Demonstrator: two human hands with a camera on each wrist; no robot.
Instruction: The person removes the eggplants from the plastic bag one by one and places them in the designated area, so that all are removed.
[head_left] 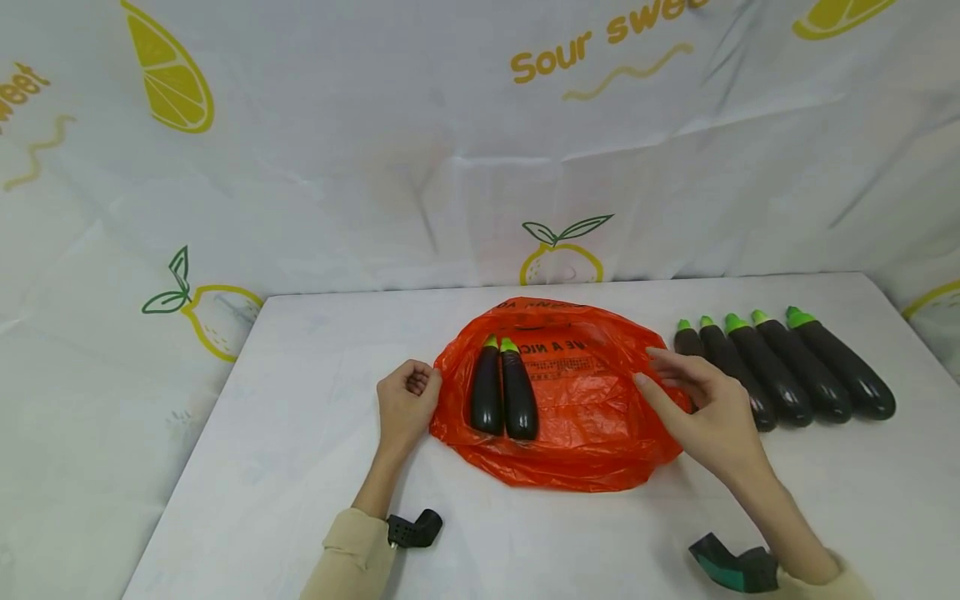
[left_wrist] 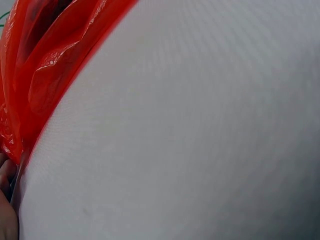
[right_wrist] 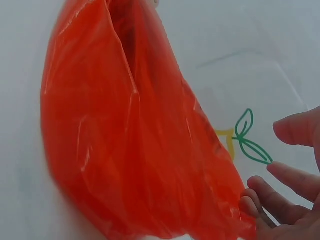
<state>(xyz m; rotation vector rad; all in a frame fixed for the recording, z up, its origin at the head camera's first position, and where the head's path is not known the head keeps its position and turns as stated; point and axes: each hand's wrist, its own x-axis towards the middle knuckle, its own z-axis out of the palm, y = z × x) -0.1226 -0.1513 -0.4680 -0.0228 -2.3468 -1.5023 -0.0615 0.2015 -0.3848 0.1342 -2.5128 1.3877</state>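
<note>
A red plastic bag (head_left: 577, 400) with dark printing lies spread with its mouth open. Inside its left part, two dark eggplants (head_left: 504, 392) with green caps lie side by side. At the bag's left edge my left hand (head_left: 407, 404) pinches the plastic between curled fingers and thumb; the left wrist view shows only a sliver of that hand beside the red film. My right hand (head_left: 708, 412) is at the bag's right edge, thumb and index finger spread apart, the other fingers loosely bent against the plastic. No eggplant is in the right hand.
To the right, several more eggplants (head_left: 810, 367) lie in a slanted row, caps toward the back. A white table (head_left: 315, 400) carries everything. Behind it hangs a white cloth (head_left: 360, 192) printed with lemons. Dark wrist devices (head_left: 416, 529) are worn at both cuffs.
</note>
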